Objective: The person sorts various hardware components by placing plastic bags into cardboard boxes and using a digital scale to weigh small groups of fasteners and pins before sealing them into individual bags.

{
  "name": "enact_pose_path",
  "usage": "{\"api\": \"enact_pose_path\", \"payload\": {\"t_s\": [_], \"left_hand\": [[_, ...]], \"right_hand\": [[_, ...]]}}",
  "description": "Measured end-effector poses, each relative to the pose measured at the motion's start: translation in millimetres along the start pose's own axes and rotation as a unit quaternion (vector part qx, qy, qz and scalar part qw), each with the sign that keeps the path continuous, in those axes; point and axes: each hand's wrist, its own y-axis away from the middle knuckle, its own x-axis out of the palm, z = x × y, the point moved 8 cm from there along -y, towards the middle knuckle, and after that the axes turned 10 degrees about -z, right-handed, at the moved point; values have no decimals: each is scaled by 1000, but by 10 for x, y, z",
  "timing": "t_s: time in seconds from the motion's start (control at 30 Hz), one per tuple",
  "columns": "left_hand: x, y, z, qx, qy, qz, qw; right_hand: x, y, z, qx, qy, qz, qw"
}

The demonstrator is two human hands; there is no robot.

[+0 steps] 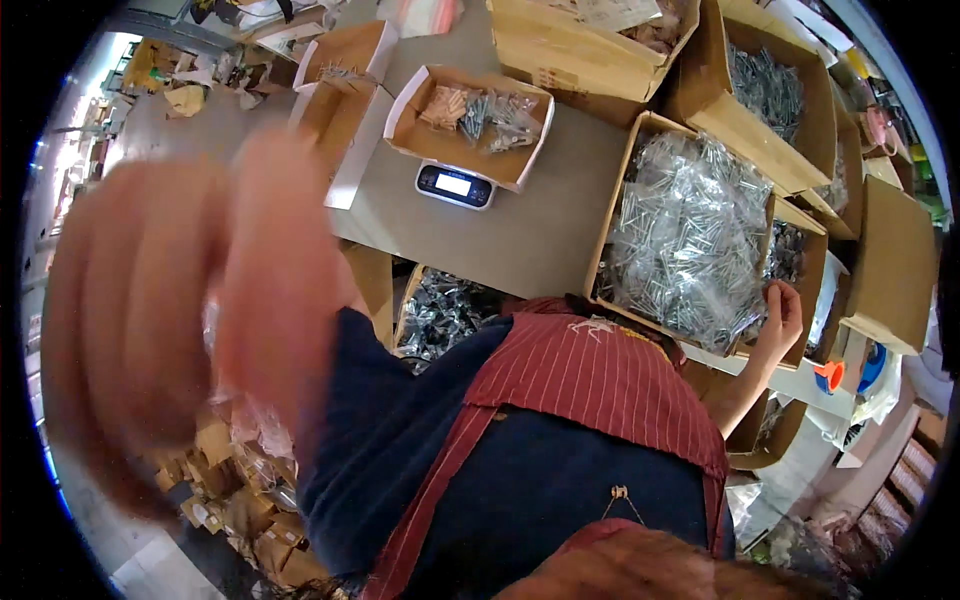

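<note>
My left hand (pixel 190 300) is raised close to the camera at the left, large and smeared by motion. Its fingers look bent, but whether anything is between them cannot be made out. On the right, my right hand (pixel 783 318) is at the near edge of a box of small metal parts (pixel 785 250), its fingers drawn together. What those fingers hold, if anything, is hidden. Beside it stands a cardboard box heaped with clear plastic bags of screws (pixel 690 240). A white-edged carton (pixel 400 125) with wooden dowels (pixel 443 106), bagged screws and fittings rests on a digital scale (pixel 455 186).
Two open cartons (pixel 335 135) stand left of the scale on the grey table (pixel 545 225). Larger boxes, one with long screws (pixel 765 90), line the far right. A box of metal fittings (pixel 445 315) is near my body. An orange tape dispenser (pixel 829 377) is at the right.
</note>
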Motion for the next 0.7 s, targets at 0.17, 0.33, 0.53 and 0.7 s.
{"api": "enact_pose_path", "payload": {"t_s": [0.17, 0.33, 0.53, 0.7], "left_hand": [[679, 15, -37, -60, -9, 126, 990], [819, 72, 53, -49, -106, 158, 981], [836, 120, 91, -42, -164, 163, 972], [814, 133, 96, -36, -188, 159, 969]], "right_hand": [[-22, 125, -6, 0, 23, -1, 1000], [-171, 193, -108, 25, 58, -9, 998], [-191, 213, -151, 29, 47, -20, 998], [-106, 161, -204, 12, 46, 0, 999]]}}
